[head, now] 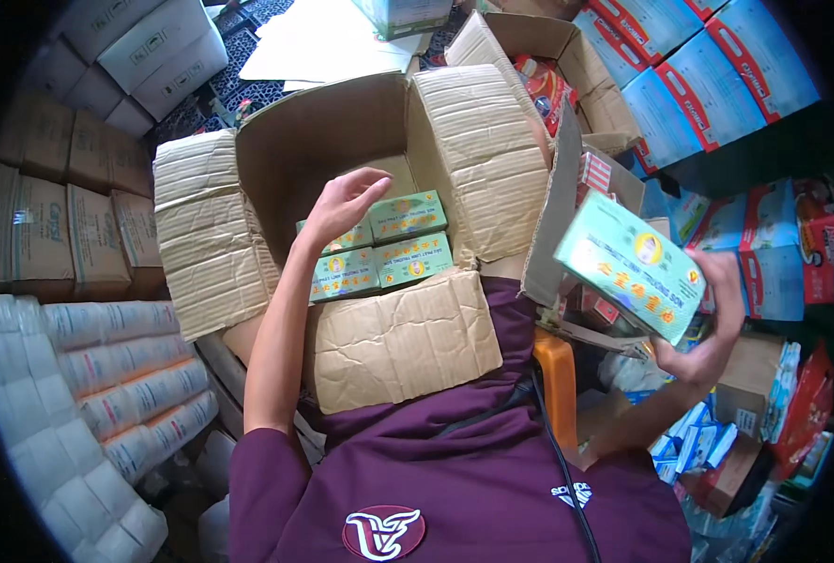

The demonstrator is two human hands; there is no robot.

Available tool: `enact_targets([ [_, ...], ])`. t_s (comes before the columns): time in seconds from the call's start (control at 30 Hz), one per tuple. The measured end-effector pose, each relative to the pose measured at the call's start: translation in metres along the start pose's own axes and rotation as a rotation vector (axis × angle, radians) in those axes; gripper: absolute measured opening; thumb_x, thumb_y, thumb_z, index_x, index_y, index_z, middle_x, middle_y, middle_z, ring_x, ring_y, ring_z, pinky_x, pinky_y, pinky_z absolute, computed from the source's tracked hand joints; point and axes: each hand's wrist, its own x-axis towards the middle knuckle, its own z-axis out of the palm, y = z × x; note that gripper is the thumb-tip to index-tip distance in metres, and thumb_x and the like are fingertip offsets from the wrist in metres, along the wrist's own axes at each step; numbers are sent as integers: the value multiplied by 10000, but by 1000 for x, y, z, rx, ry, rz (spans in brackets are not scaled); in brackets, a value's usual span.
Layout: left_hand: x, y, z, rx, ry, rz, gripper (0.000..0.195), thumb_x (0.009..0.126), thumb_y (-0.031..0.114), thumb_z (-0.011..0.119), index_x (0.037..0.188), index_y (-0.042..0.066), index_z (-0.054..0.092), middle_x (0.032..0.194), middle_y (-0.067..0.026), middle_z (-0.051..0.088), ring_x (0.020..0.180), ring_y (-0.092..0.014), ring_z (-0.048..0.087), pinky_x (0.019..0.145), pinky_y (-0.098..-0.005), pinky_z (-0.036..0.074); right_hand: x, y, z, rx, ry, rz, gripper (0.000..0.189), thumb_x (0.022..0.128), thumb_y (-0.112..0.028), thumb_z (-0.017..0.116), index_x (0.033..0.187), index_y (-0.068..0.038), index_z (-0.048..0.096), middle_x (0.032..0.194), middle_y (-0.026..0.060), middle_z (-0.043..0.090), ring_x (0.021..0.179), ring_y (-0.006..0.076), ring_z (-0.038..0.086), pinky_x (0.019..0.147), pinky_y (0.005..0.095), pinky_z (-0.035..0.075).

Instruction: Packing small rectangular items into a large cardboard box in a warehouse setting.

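A green printed carton [635, 260] is gripped at its right end by my right hand [712, 317], held up to the right of a large open cardboard box [325, 134]. Over the mouth of that box hovers my left hand [350, 200], its fingers loosely extended and nothing seen in them. Below it, several matching green cartons [413, 260] lie side by side on the box floor, their printed faces up. My left forearm hides part of them. The front flap [403, 341] of the box folds out towards my lap.
Behind stands another open cardboard box [600, 70] with red packets [543, 88]. Blue-and-red cartons [712, 77] are stacked at the right. Wrapped white rolls [132, 366] and brown cartons [44, 225] line the left. An orange plastic chair part [556, 387] is beside me.
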Motion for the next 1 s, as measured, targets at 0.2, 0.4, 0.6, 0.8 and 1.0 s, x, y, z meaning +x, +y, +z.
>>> enact_targets([
  [0.2, -15, 6, -14, -794, -382, -17, 672, 951, 632, 386, 1110, 13, 595, 999, -38, 662, 927, -124, 618, 888, -301, 485, 78, -35, 81, 356, -263, -184, 714, 584, -294, 823, 1167, 39, 582, 1082, 186, 613, 1032, 309, 613, 889, 391, 495],
  [0.4, -21, 23, -14, -265, -460, -283, 562, 814, 445, 726, 1228, 94, 579, 1028, -55, 628, 916, -127, 557, 767, -257, 443, 84, -53, 198, 284, -547, -295, 708, 660, -225, 795, 1243, 45, 497, 1201, 192, 544, 1123, 352, 547, 970, 401, 461],
  [0.6, -13, 4, -5, 20, -391, -356, 778, 694, 645, 734, 1200, 64, 627, 905, -111, 665, 820, -178, 616, 647, -301, 500, 65, -48, 204, 169, -396, -343, 493, 757, -161, 724, 1192, 1, 560, 1179, 167, 562, 1142, 339, 524, 1001, 414, 419],
  [0.8, -14, 6, 12, 183, -448, -436, 696, 746, 685, 658, 1047, 58, 636, 861, -112, 660, 807, -198, 625, 645, -343, 486, 55, -20, 138, 318, -53, -55, 341, 792, -27, 661, 1130, -17, 611, 1132, 160, 612, 1081, 324, 595, 952, 388, 460],
  [1.0, -21, -13, 35, 601, -455, -68, 581, 866, 546, 619, 746, -21, 647, 747, -244, 610, 663, -372, 575, 632, -449, 461, 1, 53, 127, 85, 72, 208, 232, 830, -82, 653, 1052, -15, 643, 1065, 155, 651, 1018, 299, 631, 872, 363, 490],
])
